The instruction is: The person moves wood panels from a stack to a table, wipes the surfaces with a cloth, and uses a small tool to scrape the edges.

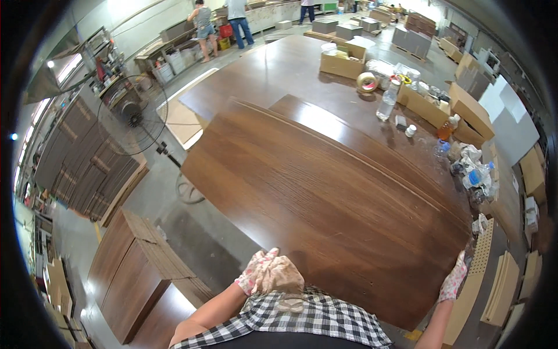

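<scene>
Head view: our brown panel (325, 215) lay over the near side of the table (244, 75), overlapping another panel (297, 109). Left hand (253, 271) clenched a bunched cloth (283, 276) at the near edge; right hand (454, 280) met the right end, grip unclear to us. We judged this panel mid-handling, not yet let go. Stacked panels (139, 285) sat left; done or waiting, we couldn't tell.

Patterned cloth covers my fingers (272, 252), and the rag (282, 276) I clutch is crumpled, matt fabric. My panel (325, 203) looks like grained wood with a soft sheen. The counter (256, 67) shines smooth and glossy; the clear bottle (387, 102) looks plastic, the box (342, 67) matt cardboard. My checked garment (331, 314) is woven cloth.
</scene>
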`<state>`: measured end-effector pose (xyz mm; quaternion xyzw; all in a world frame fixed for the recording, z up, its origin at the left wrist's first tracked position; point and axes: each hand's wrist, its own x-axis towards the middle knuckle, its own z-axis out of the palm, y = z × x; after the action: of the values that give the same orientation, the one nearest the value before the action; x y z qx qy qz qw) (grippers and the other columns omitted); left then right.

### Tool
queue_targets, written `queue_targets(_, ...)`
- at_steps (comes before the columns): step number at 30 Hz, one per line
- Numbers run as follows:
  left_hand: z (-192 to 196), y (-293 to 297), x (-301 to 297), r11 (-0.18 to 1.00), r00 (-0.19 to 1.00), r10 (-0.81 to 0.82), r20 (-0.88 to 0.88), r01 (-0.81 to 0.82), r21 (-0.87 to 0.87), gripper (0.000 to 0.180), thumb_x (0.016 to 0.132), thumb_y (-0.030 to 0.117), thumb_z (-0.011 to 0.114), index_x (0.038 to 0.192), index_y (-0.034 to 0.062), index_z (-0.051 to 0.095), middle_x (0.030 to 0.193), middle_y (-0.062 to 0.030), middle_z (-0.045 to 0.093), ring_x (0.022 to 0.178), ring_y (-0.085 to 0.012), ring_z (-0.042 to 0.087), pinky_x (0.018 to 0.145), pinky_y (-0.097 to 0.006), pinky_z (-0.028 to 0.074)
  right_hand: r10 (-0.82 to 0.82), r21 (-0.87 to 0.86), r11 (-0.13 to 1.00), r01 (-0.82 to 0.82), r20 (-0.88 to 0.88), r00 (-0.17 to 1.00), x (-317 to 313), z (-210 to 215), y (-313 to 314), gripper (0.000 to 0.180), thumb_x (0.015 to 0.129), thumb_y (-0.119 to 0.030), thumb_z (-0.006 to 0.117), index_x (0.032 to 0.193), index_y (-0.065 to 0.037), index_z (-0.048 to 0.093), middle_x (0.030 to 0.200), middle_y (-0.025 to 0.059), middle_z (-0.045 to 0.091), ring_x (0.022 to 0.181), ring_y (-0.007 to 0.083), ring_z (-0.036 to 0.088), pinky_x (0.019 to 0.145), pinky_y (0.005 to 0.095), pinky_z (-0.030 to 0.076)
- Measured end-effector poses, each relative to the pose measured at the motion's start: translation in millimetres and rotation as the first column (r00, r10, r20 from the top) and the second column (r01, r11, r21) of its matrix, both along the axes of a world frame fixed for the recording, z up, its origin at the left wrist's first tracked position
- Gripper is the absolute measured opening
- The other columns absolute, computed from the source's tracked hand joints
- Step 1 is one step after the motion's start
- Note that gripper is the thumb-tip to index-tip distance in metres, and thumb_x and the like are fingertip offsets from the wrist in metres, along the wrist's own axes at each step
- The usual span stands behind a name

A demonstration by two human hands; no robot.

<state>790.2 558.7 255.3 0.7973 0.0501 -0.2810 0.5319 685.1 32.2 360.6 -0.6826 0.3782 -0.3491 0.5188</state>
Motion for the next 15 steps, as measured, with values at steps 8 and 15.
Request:
queue_targets(8,85.6,-65.7,53.4,0.926,0.977,-0.158,-0.142,0.097,-0.366,0.032,0.09,0.03,0.057,0.088,-0.002,0.062,0.069,0.0005,0.057,0.065,-0.0082,0.053,0.057,-0.027,0.045,-0.264,-0.055,0.965,0.258,-0.199,0.944,-54.1,5.0,-27.9,0.053,0.092,-0.037,0.05,0.129,0.002,0.046,0.129,0.0097,0.048,0.115,0.0197,0.046,0.099,0.0333,0.036)
queue_targets(15,64.3,-83.2,97.1,0.72,0.715,-0.693,0.094,0.679,0.145,0.026,0.089,0.033,0.051,0.103,0.0124,0.06,0.076,-0.0161,0.059,0.072,-0.0317,0.057,0.064,-0.036,0.046,-0.281,-0.165,0.959,0.231,-0.428,0.859,-34.3,-8.9,-71.0,0.052,0.09,-0.045,0.05,0.104,0.004,0.061,0.105,0.0102,0.061,0.099,0.0207,0.052,0.09,0.034,0.039)
